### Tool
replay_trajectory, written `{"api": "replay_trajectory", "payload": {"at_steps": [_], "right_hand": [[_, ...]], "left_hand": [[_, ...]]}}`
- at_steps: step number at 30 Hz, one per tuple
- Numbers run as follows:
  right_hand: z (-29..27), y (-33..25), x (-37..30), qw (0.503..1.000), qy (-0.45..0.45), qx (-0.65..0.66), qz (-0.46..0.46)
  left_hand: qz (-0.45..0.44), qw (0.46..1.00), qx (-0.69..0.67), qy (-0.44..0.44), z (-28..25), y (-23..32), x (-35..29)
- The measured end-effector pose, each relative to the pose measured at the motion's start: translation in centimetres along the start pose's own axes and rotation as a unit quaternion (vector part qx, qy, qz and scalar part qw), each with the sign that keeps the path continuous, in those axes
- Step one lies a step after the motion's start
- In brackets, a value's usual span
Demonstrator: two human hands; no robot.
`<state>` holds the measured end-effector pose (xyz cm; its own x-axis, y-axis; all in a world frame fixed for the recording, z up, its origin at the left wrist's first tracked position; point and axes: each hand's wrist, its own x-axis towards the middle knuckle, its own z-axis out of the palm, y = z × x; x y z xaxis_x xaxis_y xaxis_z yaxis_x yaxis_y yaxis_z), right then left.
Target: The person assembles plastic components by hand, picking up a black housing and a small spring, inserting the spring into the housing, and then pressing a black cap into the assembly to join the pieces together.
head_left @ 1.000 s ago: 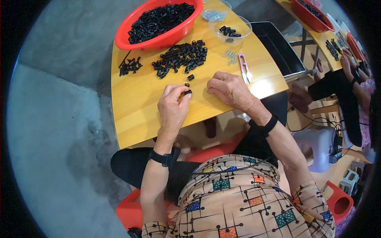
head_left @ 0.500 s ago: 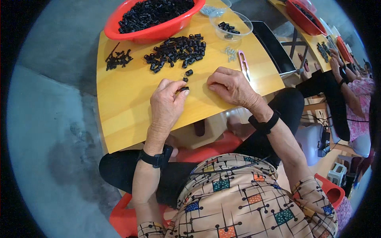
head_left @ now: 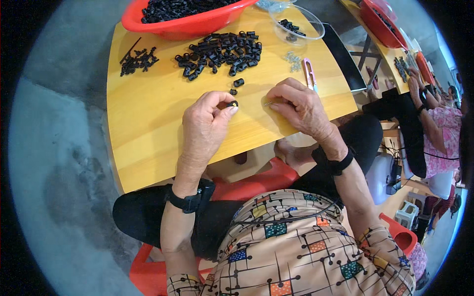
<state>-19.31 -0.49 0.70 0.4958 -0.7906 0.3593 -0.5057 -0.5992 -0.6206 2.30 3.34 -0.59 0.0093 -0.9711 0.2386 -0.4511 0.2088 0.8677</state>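
Between thumb and fingertips, my left hand pinches a small black plastic barrel, tilted over the table's near part. Across a short gap, my right hand is closed on a tiny silvery spring-like piece that pokes out from its fingertips. Just beyond the left fingers lie a smaller black part and a loose black barrel. Farther off is a pile of black barrels. A small heap of silvery spring-like pieces lies beyond my right hand, beside pink-handled thread snips.
A red basin full of black parts stands on the yellow table at the back. Small black stems lie at the left. A clear bowl holds black pieces. At right, another person works at a second table.
My right hand has shifted slightly right, and a tiny silvery piece now shows at its fingertips. My left hand still pinches the black barrel. The view has tilted slightly.
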Motion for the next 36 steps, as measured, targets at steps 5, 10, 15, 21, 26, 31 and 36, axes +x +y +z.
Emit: {"api": "replay_trajectory", "payload": {"at_steps": [5, 10, 15, 21, 26, 31, 36], "right_hand": [[0.1, 0.7, 0.0, 0.999, -0.008, -0.030, -0.031], [0.5, -0.1, -0.1, 1.000, 0.006, -0.017, -0.021], [1.0, -2.6, -0.8, 0.996, -0.001, 0.072, 0.050], [1.5, -3.4, -1.2, 0.989, 0.017, 0.129, 0.071], [1.6, -4.1, -1.4, 0.991, 0.007, 0.114, 0.076], [1.4, -4.7, -1.6, 0.992, -0.008, 0.105, 0.070], [1.3, -4.9, -1.7, 0.993, -0.013, 0.101, 0.057]], "left_hand": [[-0.069, 0.984, -0.166, -0.012, 0.0, 0.2, 0.0], [-0.110, 0.965, -0.231, -0.054, -0.3, 0.5, -0.2], [-0.109, 0.959, -0.241, -0.097, -0.6, 0.6, -0.6], [-0.114, 0.947, -0.272, -0.126, -0.9, 1.0, -1.3], [-0.106, 0.950, -0.258, -0.138, -0.8, 1.6, -1.8], [-0.100, 0.950, -0.255, -0.147, -0.9, 1.5, -2.1], [-0.088, 0.952, -0.248, -0.156, -1.1, 1.6, -2.2]]}}
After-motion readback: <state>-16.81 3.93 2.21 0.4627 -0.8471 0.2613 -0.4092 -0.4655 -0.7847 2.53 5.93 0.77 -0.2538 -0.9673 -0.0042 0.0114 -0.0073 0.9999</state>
